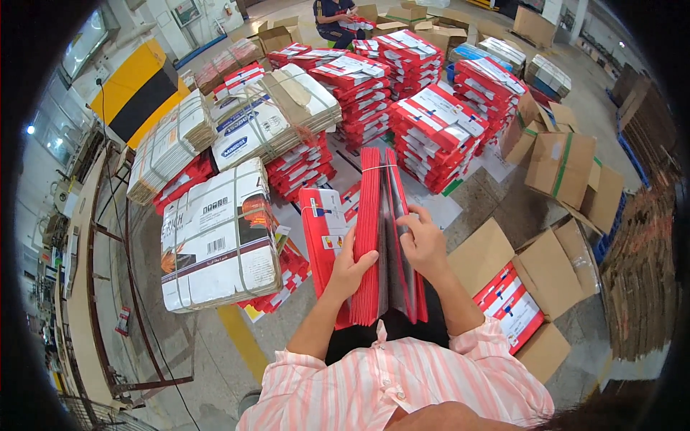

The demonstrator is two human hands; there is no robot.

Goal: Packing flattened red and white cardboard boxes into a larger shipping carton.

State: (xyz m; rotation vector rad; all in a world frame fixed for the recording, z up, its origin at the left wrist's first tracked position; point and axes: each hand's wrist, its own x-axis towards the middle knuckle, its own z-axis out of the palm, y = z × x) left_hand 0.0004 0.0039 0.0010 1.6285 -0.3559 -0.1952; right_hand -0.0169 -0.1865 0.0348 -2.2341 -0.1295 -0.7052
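A thick bundle of flat red sheets, perhaps folded cartons (368,215), stands on edge in front of me. A thin pale band (379,167) loops round it near its top. My left hand (352,266) grips the left part, thumb on the near side. My right hand (422,241) is closed on the right part, fingertips at its inner edge. Between the two parts a dark grey gap spreads open. Against the bundle's left side lies a red and white banded pack (321,226). What my hidden fingers touch cannot be seen.
Red and white stacks (438,129) rise ahead. Strapped white carton bundles (219,237) stand left. An open brown box (512,302) with red packs sits at my right, near more brown boxes (564,165). Another person (334,18) sits far ahead. A long bench (79,287) runs left.
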